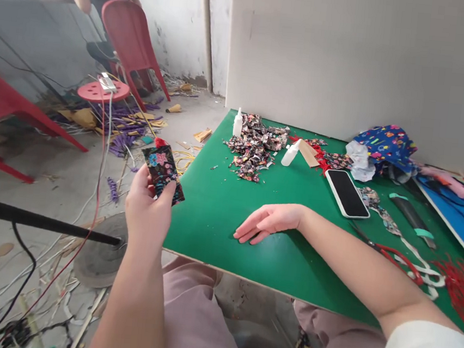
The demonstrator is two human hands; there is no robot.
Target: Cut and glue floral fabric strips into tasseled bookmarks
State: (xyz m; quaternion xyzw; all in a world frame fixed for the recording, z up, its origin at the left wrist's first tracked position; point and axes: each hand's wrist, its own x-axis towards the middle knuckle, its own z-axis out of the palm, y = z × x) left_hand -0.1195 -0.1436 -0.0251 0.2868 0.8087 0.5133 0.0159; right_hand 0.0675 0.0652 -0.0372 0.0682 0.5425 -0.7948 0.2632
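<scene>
Loosely open, the right hand (270,221) is near the front edge of the surface (207,210); the left hand (147,201) grips the floral piece (163,167), probably light and bendable, sensibly by its lower end, beside the left edge.

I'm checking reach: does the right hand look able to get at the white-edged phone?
Probably yes: the right hand appears empty, and nothing visible stands between it and the phone.

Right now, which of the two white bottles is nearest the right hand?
The white bottle right of the patterned scrap pile, by the tan card; the other bottle is farther back at the pile's left.
</scene>
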